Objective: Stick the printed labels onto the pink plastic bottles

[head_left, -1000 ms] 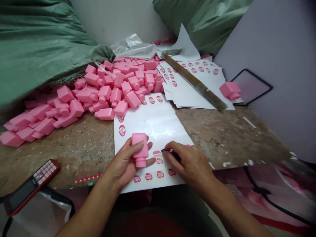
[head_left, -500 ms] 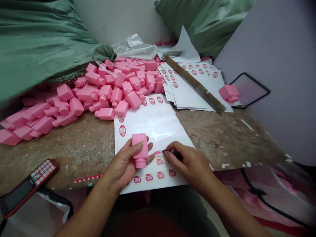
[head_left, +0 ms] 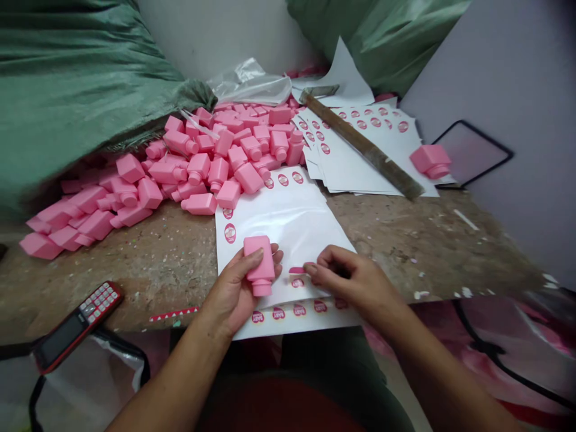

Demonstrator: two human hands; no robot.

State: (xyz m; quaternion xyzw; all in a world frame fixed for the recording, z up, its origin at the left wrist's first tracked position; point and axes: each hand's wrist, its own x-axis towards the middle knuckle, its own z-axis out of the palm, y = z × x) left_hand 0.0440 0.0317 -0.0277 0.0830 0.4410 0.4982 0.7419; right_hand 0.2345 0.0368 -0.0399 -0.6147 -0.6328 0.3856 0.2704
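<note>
Head camera view looks down past our lap to our two hands at the near edge of a scuffed, speckled work table (head_left: 135, 270). Our left hand (head_left: 238, 282) is closed around a square pink plastic bottle (head_left: 260, 264), with the fingers wrapped behind it and the thumb across its front. The bottle's neck points back toward us, and the bottle sits just above a white label sheet (head_left: 288, 228). Our right hand (head_left: 346, 273) rests at that sheet with its fingers drawn narrowly together, right beside a small pink label (head_left: 297, 270). We cannot tell whether those fingers grip anything. A row of round pink labels (head_left: 288, 312) runs along the sheet's near edge, just below both hands.

To our left on the table lies a red-and-black keypad phone (head_left: 78, 327), near a thin red-and-white strip (head_left: 173, 314). Beyond the sheet, a big heap of pink bottles (head_left: 216, 162) spreads across the table, touching the sheet's far edge. To the right of the heap, more label sheets (head_left: 364, 150) lie in a loose stack under a long wooden stick (head_left: 360, 144), with a single pink bottle (head_left: 431, 161) at their far corner. Farther back are a clear plastic bag (head_left: 249, 83) and green woven sacks (head_left: 81, 78).
</note>
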